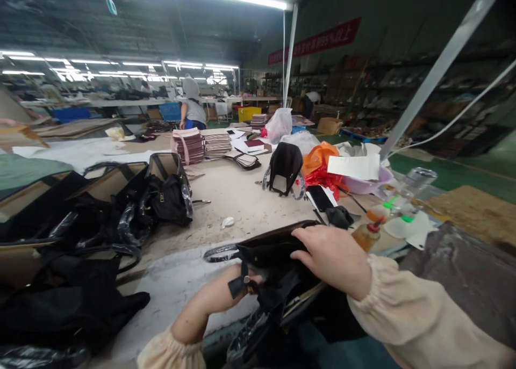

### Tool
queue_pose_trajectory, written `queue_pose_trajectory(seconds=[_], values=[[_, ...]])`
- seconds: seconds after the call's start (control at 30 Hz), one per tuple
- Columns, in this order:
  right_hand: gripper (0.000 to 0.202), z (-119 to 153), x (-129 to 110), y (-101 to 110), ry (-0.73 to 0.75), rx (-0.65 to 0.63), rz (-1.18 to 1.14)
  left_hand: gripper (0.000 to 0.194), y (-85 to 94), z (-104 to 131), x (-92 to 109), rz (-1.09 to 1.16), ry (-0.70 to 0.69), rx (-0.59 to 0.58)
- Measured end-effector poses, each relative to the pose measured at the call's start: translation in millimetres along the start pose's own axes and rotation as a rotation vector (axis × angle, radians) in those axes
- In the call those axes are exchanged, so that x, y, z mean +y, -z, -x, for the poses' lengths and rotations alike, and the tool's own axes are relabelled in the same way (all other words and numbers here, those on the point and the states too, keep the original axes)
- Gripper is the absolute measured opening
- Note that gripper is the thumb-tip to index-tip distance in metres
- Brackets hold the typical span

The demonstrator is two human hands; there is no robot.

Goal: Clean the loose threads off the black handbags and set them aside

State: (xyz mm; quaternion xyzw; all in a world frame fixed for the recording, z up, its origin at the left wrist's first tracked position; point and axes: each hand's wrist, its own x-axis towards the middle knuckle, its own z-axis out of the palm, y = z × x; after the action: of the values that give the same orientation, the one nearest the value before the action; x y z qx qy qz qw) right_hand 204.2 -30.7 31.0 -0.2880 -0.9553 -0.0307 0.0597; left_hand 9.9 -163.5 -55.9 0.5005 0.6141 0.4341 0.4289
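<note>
A black handbag (278, 251) lies tilted at the near table edge, its mouth facing me and a plastic-wrapped handle (221, 252) sticking out to the left. Over its upper rim, my right hand (332, 259) is closed, thumb towards the opening and fingers on the far panel. My left hand (228, 291) is closed at the bag's left side, its fingertips mostly hidden by the bag and a short black strap with a metal snap (246, 279). Dark lining and a pale inner edge show in the opening.
More black handbags (161, 197) crowd the left side; another black bag (285, 167) stands ahead. Stacked maroon pieces (188, 146) are behind. To the right are a phone (320, 198), a purple basin (368, 182), glue bottles (366, 234) and a clear jar (419, 183). A person (192, 108) stands farther back.
</note>
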Motion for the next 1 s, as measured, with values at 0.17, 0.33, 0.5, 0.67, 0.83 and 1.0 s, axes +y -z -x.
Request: queue_pose_trajectory(seconds=[0.17, 0.33, 0.5, 0.67, 0.83, 1.0], values=[[0.016, -10, -7, -11, 0.076, -0.015, 0.070, 0.021, 57.5, 35, -3, -0.619, 0.030, 0.149], [0.019, -14, -1, -12, 0.072, 0.007, 0.104, 0.054, 57.1, 25, 11, -0.553, -0.258, 0.556], [0.024, -18, 7, -10, 0.020, -0.010, 0.214, 0.036, 26.5, -33, 13, -0.499, -0.302, 0.152], [0.026, -15, 15, 1, -0.023, -0.112, 0.233, 0.040, 15.2, -40, 15, -0.551, -0.166, 0.215], [0.020, -12, 13, 1, 0.028, -0.148, 0.036, 0.032, 4.5, -13, 14, -0.485, -0.107, 0.263], [0.026, -20, -3, -9, 0.194, -0.133, -0.231, 0.025, -4.7, -8, 13, -0.443, -0.093, 0.303]])
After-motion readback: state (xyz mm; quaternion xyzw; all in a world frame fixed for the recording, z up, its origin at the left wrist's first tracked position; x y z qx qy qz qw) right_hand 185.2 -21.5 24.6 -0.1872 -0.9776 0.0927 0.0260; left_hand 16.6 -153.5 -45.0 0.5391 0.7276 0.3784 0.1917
